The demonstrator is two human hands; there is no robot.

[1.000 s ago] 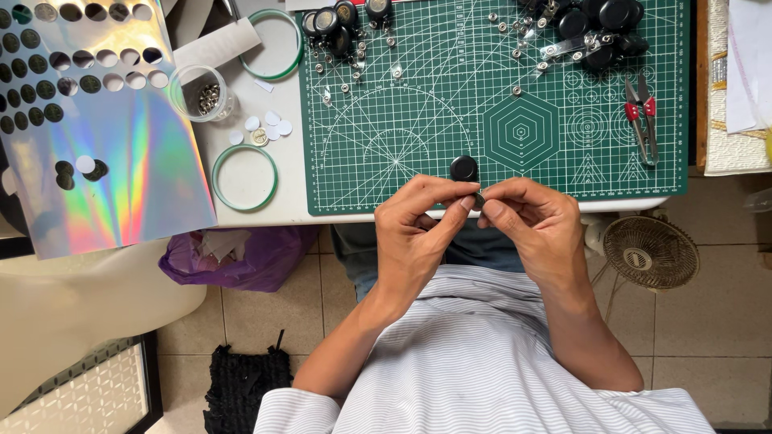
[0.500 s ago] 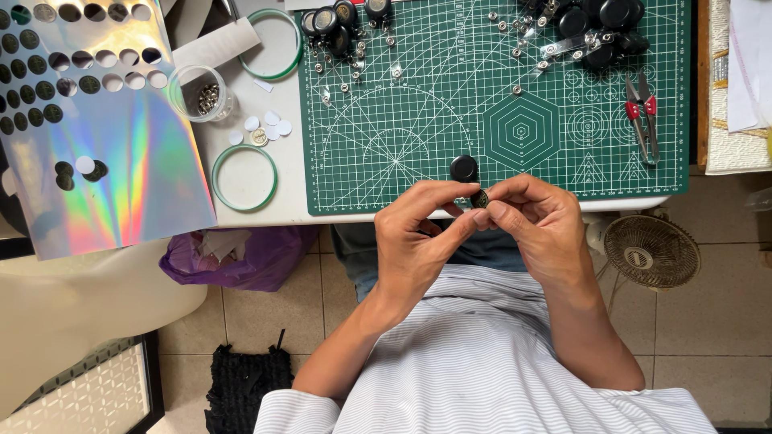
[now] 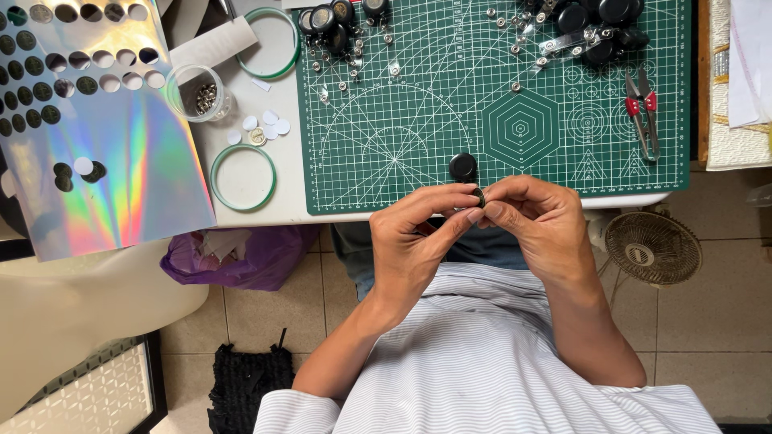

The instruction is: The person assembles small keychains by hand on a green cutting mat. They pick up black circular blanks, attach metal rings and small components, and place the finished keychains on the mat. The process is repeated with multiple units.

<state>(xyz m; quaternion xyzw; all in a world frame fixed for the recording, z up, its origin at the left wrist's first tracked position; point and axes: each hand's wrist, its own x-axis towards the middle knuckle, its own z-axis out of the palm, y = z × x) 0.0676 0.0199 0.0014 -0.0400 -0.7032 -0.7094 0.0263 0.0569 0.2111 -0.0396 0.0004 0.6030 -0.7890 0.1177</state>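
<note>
Your left hand (image 3: 418,241) and right hand (image 3: 539,221) both pinch a small round button (image 3: 478,196), grip clamped, just below the black knob (image 3: 463,166) on the green cutting mat (image 3: 418,120).

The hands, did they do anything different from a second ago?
Barely. The left hand and right hand still pinch the small round piece between their fingertips, only shifting their grip on it slightly. The black round piece on the green cutting mat stayed put.

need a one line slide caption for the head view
Left hand and right hand pinch a small round piece together beside a black knob on the green cutting mat.
</note>
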